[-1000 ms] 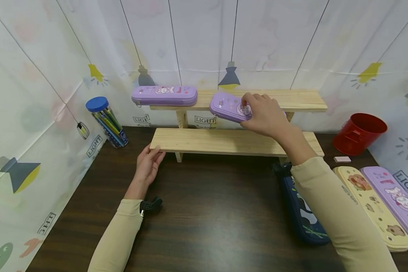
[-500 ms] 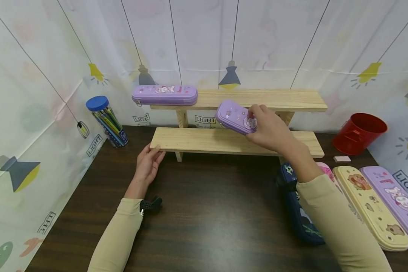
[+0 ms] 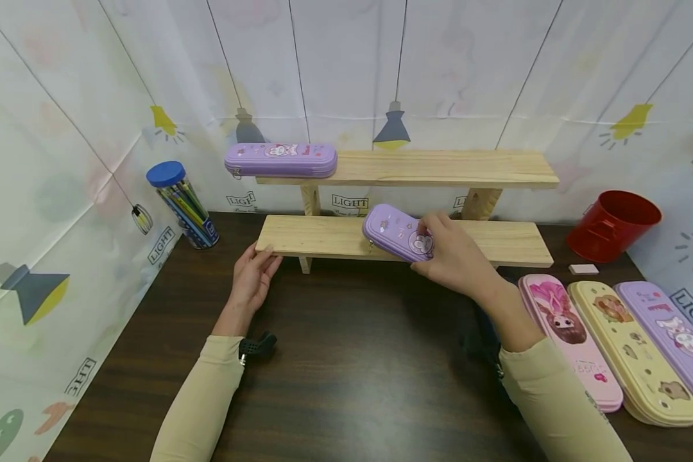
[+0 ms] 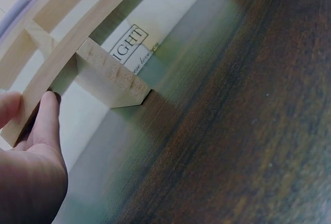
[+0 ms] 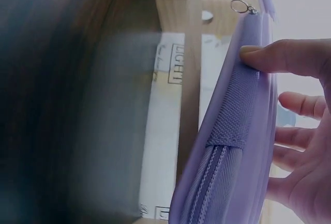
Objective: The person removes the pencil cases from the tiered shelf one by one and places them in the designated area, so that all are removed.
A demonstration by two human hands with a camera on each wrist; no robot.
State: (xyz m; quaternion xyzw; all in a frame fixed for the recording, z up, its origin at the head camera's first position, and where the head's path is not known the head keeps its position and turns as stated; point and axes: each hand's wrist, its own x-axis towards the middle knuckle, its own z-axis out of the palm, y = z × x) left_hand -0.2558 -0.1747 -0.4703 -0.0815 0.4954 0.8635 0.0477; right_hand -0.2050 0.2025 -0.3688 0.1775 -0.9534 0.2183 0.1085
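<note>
My right hand (image 3: 457, 262) holds a purple zippered pencil case (image 3: 390, 227) over the lower board of a two-tier wooden shelf (image 3: 317, 235). The case is slanted, its left end farther back. In the right wrist view, the thumb presses the case's zipper side (image 5: 227, 115) and the other fingers lie along the far side. My left hand (image 3: 253, 282) grips the left end of the lower board, thumb above and fingers beneath, as the left wrist view also shows. Another purple pencil case (image 3: 280, 160) lies on the upper board's left end, jutting past it.
Pink (image 3: 572, 343), yellow (image 3: 635, 353) and purple (image 3: 675, 340) pencil cases lie side by side at right. Behind them are a white eraser-like block (image 3: 583, 269) and a red bucket (image 3: 612, 228). A blue-lidded tub of pencils (image 3: 185, 205) stands at left. My right forearm mostly hides a dark case.
My right hand has brought the purple pencil case down and forward from the upper board to over the lower one. The left hand has stayed put. The pink case has come into view.
</note>
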